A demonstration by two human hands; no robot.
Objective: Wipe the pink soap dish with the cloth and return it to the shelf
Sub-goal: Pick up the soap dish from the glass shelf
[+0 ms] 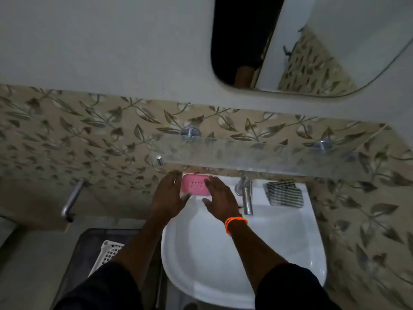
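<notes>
At the far left of the sink rim, under the glass shelf: left hand, fingers spread, none closed on anything. Pink soap dish, flanked by both hands; no soap is discernible in it. Right hand, fingers likewise apart. Tap. Striped cloth, folded on the rim, untouched. Risk judged: dish knocked into the empty basin by a loose grip

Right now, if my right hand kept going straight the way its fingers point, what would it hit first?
Most likely the pink soap dish: the right hand points up and left at it, fingertips already at its right edge. Whether they touch is unclear. Beyond it is the tiled wall.
</notes>
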